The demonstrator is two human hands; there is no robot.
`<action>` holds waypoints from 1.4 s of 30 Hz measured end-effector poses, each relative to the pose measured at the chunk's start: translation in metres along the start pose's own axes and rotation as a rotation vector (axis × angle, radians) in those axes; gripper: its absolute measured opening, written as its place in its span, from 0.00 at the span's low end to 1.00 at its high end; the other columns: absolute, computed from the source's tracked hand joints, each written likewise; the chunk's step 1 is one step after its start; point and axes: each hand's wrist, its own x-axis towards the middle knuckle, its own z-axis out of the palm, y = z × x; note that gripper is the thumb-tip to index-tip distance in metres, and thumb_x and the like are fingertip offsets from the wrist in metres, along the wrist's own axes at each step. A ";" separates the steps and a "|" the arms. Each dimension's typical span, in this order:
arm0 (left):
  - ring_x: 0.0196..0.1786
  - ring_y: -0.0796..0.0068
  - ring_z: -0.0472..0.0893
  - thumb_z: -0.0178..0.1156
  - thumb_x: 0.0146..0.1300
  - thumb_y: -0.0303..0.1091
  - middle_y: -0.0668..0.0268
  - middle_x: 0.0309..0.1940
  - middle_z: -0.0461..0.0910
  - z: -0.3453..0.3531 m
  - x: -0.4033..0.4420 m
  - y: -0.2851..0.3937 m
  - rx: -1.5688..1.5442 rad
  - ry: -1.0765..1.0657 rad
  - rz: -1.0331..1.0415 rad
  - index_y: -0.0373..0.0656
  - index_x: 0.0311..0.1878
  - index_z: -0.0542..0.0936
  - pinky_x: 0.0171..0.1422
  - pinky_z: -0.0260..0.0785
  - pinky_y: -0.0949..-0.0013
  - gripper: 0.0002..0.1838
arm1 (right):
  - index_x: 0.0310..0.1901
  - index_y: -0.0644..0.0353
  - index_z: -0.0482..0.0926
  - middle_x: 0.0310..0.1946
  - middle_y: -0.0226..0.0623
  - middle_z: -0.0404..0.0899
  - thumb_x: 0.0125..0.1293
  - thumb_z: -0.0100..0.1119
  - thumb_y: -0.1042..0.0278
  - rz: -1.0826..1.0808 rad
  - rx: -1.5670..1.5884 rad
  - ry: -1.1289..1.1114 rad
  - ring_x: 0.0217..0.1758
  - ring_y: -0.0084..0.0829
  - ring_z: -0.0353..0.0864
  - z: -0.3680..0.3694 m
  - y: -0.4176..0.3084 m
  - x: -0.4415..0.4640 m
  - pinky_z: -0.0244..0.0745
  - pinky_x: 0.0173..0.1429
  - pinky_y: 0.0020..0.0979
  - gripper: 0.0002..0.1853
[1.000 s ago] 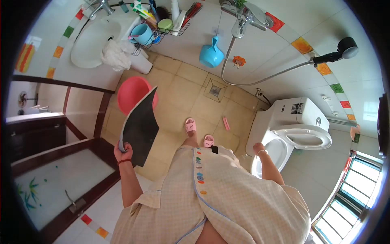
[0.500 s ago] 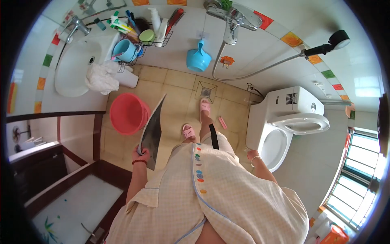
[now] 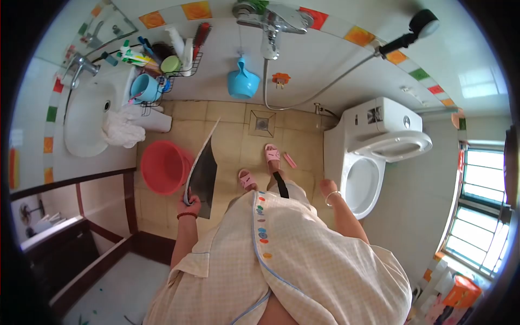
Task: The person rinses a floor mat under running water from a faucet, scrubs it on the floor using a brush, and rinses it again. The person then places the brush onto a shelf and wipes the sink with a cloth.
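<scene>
The left hand (image 3: 189, 206) grips a thin dark grey sheet (image 3: 203, 174) just right of the round red bucket (image 3: 161, 169); the right hand (image 3: 328, 188), open or closed I can't tell, is near the white toilet (image 3: 336, 154)

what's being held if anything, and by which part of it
The left grip holds a dark mat by its edge, near the lower end. Nothing shows in the right grip.
</scene>
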 end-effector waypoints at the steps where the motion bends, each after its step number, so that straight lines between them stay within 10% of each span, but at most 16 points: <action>1: 0.19 0.80 0.67 0.49 0.58 0.31 0.63 0.34 0.80 0.006 0.003 -0.003 -0.009 -0.029 -0.023 0.39 0.38 0.77 0.19 0.54 0.79 0.10 | 0.32 0.59 0.80 0.33 0.47 0.79 0.57 0.49 0.66 0.133 0.235 0.108 0.37 0.46 0.79 -0.012 -0.011 -0.015 0.75 0.40 0.39 0.10; 17: 0.17 0.77 0.62 0.49 0.58 0.29 0.59 0.38 0.79 0.054 -0.017 -0.046 0.023 0.032 -0.017 0.42 0.37 0.76 0.19 0.55 0.77 0.07 | 0.34 0.57 0.81 0.41 0.43 0.78 0.54 0.49 0.58 0.446 0.085 -0.281 0.46 0.45 0.77 0.111 0.087 -0.143 0.72 0.50 0.36 0.15; 19: 0.17 0.77 0.62 0.49 0.58 0.29 0.59 0.37 0.79 0.055 -0.019 -0.050 0.042 0.055 -0.009 0.41 0.37 0.76 0.19 0.55 0.76 0.07 | 0.35 0.55 0.82 0.40 0.43 0.79 0.54 0.49 0.57 0.074 -0.256 -0.305 0.44 0.44 0.77 0.166 0.149 -0.112 0.72 0.50 0.34 0.15; 25: 0.18 0.77 0.63 0.49 0.59 0.28 0.60 0.35 0.79 0.051 -0.002 -0.049 -0.015 0.066 -0.043 0.40 0.37 0.76 0.19 0.54 0.77 0.07 | 0.35 0.56 0.82 0.35 0.45 0.80 0.49 0.58 0.61 0.372 0.263 0.016 0.41 0.40 0.79 0.055 0.069 -0.111 0.73 0.48 0.31 0.13; 38: 0.17 0.77 0.62 0.48 0.60 0.26 0.58 0.31 0.78 0.090 -0.061 -0.071 0.026 0.034 -0.064 0.37 0.33 0.75 0.20 0.54 0.77 0.07 | 0.37 0.57 0.82 0.41 0.42 0.79 0.50 0.56 0.65 0.350 0.274 -0.205 0.45 0.40 0.78 0.050 0.089 -0.091 0.73 0.51 0.33 0.12; 40: 0.16 0.77 0.62 0.48 0.59 0.26 0.58 0.31 0.78 0.096 -0.077 -0.078 0.060 0.010 -0.022 0.36 0.33 0.75 0.20 0.54 0.77 0.06 | 0.36 0.56 0.82 0.40 0.39 0.80 0.53 0.52 0.69 -0.376 -0.746 -0.516 0.45 0.37 0.79 0.050 0.104 -0.068 0.74 0.50 0.32 0.11; 42: 0.16 0.77 0.61 0.49 0.60 0.26 0.57 0.32 0.78 0.106 -0.098 -0.087 0.103 -0.019 -0.007 0.35 0.34 0.75 0.19 0.54 0.78 0.06 | 0.35 0.56 0.82 0.40 0.39 0.80 0.51 0.55 0.65 -0.396 -0.749 -0.464 0.43 0.38 0.79 0.067 0.128 -0.041 0.75 0.47 0.33 0.11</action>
